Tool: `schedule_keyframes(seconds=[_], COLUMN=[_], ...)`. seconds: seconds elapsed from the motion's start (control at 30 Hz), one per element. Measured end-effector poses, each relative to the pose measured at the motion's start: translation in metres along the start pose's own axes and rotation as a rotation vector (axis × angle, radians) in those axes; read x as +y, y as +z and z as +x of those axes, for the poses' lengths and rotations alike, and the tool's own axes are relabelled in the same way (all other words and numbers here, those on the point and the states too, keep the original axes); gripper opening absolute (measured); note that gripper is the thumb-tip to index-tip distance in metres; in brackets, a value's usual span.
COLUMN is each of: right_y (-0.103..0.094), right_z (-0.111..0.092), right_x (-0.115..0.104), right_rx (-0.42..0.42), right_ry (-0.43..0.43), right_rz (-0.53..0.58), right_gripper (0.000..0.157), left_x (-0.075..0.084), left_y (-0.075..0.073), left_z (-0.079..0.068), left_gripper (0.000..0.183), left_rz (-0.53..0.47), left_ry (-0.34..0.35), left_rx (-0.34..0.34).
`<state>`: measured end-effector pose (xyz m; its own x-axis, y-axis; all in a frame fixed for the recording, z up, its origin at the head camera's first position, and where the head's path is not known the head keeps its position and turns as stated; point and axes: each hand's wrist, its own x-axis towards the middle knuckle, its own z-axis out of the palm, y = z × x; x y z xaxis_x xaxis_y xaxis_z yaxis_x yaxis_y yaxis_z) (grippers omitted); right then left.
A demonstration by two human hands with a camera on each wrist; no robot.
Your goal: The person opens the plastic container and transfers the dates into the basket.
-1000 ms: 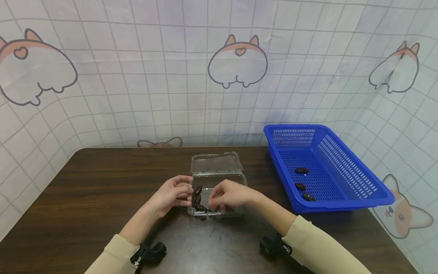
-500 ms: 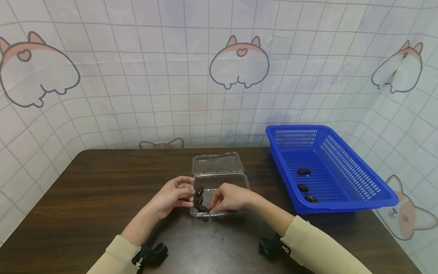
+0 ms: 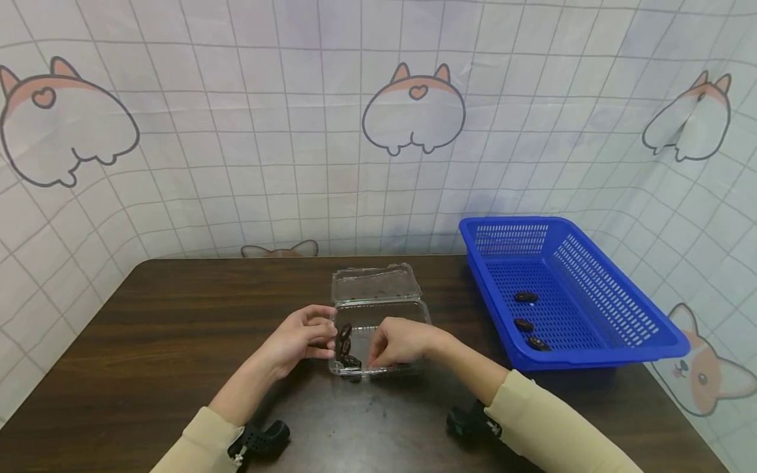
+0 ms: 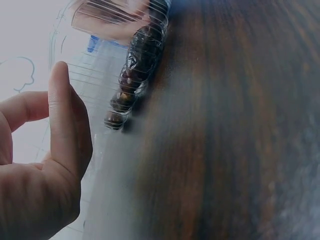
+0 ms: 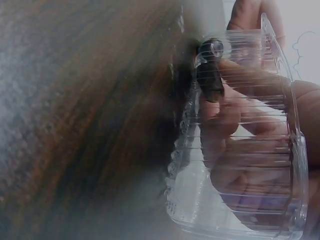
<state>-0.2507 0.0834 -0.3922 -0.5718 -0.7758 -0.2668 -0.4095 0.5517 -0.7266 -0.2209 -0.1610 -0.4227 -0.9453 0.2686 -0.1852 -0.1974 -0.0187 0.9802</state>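
A clear plastic clamshell box (image 3: 381,312) stands on the table with its lid (image 3: 375,284) folded back. Several dark brown dates (image 3: 345,345) lie along its left side and front left corner. At the left wall, my left hand (image 3: 300,338) rests its loosely bent fingertips against the box, thumb apart from the fingers. My right hand (image 3: 405,343) reaches into the box near the front wall, fingertips pointing down. Through the plastic, the right wrist view shows a date (image 5: 211,82) close to these fingers; whether they pinch anything is hidden.
A blue plastic basket (image 3: 576,289) stands right of the box, holding a few dates (image 3: 524,324) along its left side. The dark wooden table (image 3: 195,315) reaches back to a patterned cloth wall (image 3: 284,197).
My right hand has gone down toward the box's floor, then shifted slightly right, away from the dates at the front left corner. My left hand has stayed at the left wall.
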Motion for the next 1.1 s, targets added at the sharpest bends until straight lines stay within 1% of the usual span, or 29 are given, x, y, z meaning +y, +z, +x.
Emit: schedule_keyframes(seconds=[0.2,0.43,0.67,0.9,1.1], right_y=[-0.005,-0.011,-0.014,-0.014,-0.016], right_z=[-0.002,-0.005,-0.002,-0.001,-0.001], right_x=[-0.002,0.000,0.004,0.006,0.008], right_rx=[-0.039,-0.090,-0.129,-0.163,-0.175], right_ry=[0.013,0.054,0.085,0.062,0.046], right_rz=[0.028,0.082,0.099,0.118,0.135], right_gripper=[0.008,0.016,0.015,0.017,0.015], left_x=[0.000,0.002,0.003,0.000,0.000], left_y=[0.000,0.001,0.002,0.003,0.003], left_z=[-0.001,-0.002,-0.002,-0.002,-0.001], left_gripper=[0.049,0.050,0.051,0.049,0.049], left_rz=[0.006,-0.004,0.002,0.014,0.007], left_ry=[0.005,0.008,0.008,0.003,0.005], left_rx=[-0.005,-0.007,-0.009,0.003,0.007])
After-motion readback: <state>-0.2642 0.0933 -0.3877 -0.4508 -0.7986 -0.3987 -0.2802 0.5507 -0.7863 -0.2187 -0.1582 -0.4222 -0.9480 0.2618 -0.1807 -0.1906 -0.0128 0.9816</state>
